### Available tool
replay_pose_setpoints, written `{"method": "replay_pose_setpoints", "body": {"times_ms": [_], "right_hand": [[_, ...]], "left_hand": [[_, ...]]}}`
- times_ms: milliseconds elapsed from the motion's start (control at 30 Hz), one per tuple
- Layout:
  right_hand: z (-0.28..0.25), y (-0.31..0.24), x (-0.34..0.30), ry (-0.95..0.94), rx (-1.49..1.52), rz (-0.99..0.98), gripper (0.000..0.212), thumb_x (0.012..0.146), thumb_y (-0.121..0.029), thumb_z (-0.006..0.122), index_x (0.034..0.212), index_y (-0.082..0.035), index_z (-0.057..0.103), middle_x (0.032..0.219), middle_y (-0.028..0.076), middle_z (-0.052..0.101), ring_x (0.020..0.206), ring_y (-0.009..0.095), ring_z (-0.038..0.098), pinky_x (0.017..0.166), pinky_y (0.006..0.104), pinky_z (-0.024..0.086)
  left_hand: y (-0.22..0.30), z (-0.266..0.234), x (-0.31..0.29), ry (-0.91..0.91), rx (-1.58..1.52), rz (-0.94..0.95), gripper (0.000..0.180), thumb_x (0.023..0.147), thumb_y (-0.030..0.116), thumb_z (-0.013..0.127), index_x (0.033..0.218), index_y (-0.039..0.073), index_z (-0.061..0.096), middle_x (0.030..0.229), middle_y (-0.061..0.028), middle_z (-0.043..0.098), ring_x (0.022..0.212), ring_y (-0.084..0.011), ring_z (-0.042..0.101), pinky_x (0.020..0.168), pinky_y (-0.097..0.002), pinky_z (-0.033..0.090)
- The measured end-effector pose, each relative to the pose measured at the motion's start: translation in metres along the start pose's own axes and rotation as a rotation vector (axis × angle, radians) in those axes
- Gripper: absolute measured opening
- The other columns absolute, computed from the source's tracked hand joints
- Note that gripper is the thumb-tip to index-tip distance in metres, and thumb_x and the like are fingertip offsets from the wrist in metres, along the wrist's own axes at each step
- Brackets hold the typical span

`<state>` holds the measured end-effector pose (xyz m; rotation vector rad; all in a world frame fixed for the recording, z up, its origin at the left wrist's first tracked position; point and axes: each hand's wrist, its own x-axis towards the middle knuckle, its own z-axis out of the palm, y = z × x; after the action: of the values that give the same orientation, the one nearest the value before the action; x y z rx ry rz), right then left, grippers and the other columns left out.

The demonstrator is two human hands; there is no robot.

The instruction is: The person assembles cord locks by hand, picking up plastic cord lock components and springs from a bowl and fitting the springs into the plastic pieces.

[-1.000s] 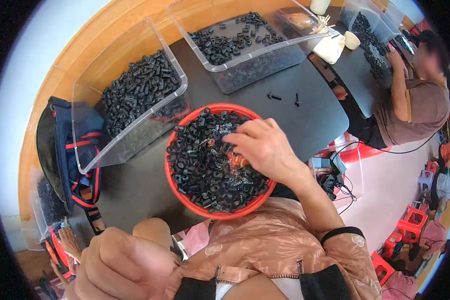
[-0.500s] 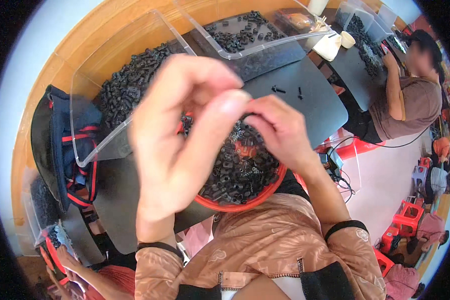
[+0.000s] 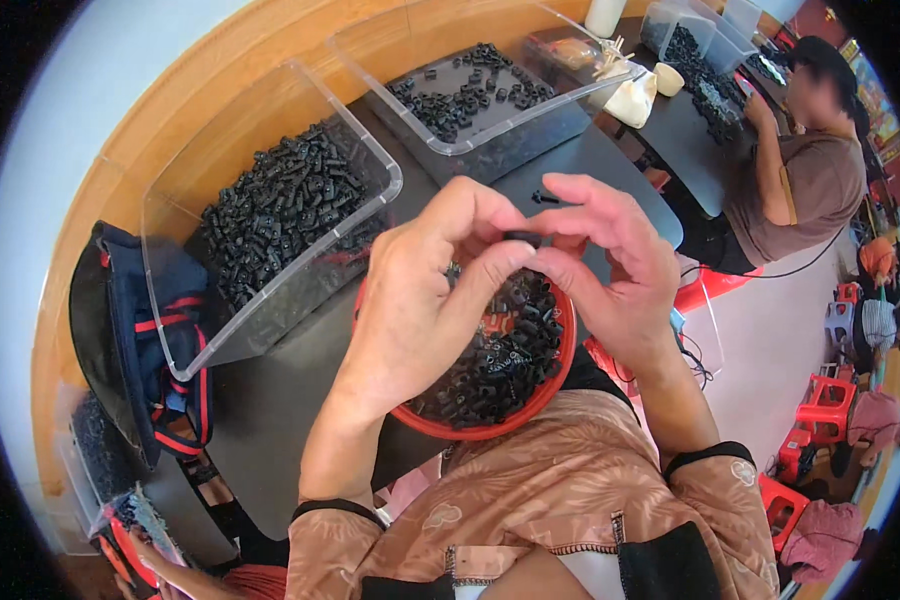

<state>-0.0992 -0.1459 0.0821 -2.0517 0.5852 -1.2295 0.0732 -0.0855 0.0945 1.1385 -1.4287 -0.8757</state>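
A small black plastic part point(image 3: 522, 238) is pinched between the thumb and fingers of my left hand point(image 3: 425, 285). My right hand point(image 3: 620, 275) grips the part's other end with closed fingertips, which partly cover it. Both hands are held over a red round basin point(image 3: 470, 432) close to my body. Inside the basin lie many loose black plastic pieces point(image 3: 450, 398), mixed with small shiny metal bits that look like springs. Just beyond my right fingers, a small black piece point(image 3: 543, 197) lies on the dark table.
At the far left, a clear bin point(image 3: 270, 310) holds a heap of black parts. Another clear bin point(image 3: 530, 135) beside it has a thinner layer. A dark bag with red-striped straps point(image 3: 165, 330) sits at the left. A co-worker point(image 3: 810, 170) works at the far right.
My left hand has come down and away from the camera. My right hand has turned and shifted right, and its fingers now meet the left ones on the black part.
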Motion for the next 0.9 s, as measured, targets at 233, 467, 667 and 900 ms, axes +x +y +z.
{"method": "replay_pose_setpoints", "body": {"times_ms": [233,467,667,900], "right_hand": [[0.019,0.035,-0.019,-0.154,-0.205,0.078,0.010,0.075,-0.002,0.067,0.083,-0.006,0.065,0.077,0.011,0.059,0.071,0.031,0.060,0.063,0.0358,0.049],[0.045,0.059,-0.040,-0.443,-0.458,-0.064,0.012,0.072,-0.006,0.065,0.085,-0.008,0.066,0.078,0.007,0.054,0.074,0.026,0.056,0.069,0.0369,0.042],[0.059,0.065,-0.045,-0.466,-0.633,-0.122,0.005,0.071,-0.011,0.059,0.070,-0.007,0.063,0.080,0.008,0.052,0.081,0.024,0.054,0.070,0.0368,0.039],[0.056,0.058,-0.041,-0.510,-0.758,-0.120,0.006,0.071,-0.010,0.058,0.068,-0.006,0.061,0.080,0.008,0.053,0.081,0.023,0.054,0.070,0.0363,0.039]], "left_hand": [[0.006,-0.014,0.009,0.229,-0.258,0.024,0.008,0.094,0.003,0.054,0.101,0.001,0.051,0.096,-0.0102,0.067,0.074,-0.0071,0.057,0.070,-0.0209,0.047],[0.005,-0.024,0.008,0.336,-0.243,0.070,0.012,0.094,0.005,0.055,0.105,0.001,0.055,0.093,-0.0092,0.067,0.070,-0.0055,0.054,0.065,-0.0190,0.045],[-0.002,-0.021,0.009,0.280,-0.219,0.084,0.019,0.093,0.009,0.055,0.110,0.000,0.059,0.094,-0.0115,0.068,0.070,-0.0071,0.054,0.065,-0.0201,0.044],[0.000,-0.019,0.009,0.281,-0.215,0.091,0.018,0.093,0.009,0.056,0.107,-0.001,0.060,0.093,-0.0115,0.068,0.068,-0.0072,0.054,0.064,-0.0202,0.044]]}}
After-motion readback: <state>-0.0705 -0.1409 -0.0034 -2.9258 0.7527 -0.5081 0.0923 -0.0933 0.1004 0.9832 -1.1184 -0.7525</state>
